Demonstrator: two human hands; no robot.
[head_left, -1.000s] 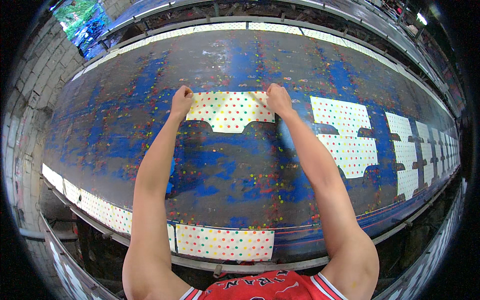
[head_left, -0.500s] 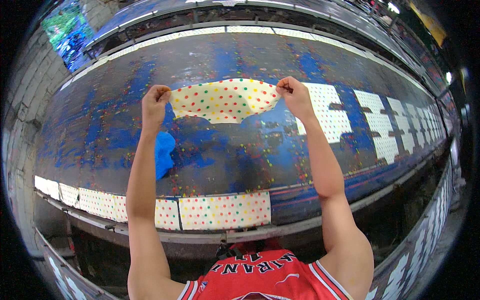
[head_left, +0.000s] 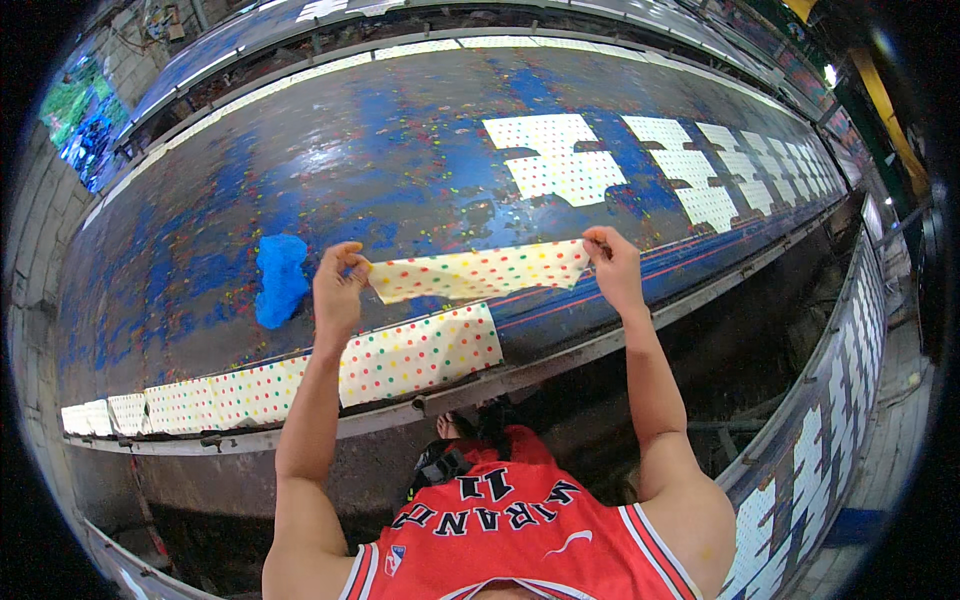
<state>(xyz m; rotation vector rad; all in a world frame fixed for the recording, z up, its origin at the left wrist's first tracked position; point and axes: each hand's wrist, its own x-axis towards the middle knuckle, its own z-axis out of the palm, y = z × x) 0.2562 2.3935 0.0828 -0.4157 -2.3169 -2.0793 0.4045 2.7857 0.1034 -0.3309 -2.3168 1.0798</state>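
Two hands (head_left: 338,288) (head_left: 617,270) held out, wide apart, pinching opposite ends of dotted sheet (head_left: 480,273)

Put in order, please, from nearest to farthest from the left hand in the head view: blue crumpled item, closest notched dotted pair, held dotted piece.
1. Held dotted piece: pinched by the left hand, stretching right.
2. Blue crumpled item: on the table, left of the hand.
3. Closest notched dotted pair: ahead, to the right.

Left hand (head_left: 338,287), right hand (head_left: 616,268) pinching; arms (head_left: 655,385) outstretched.
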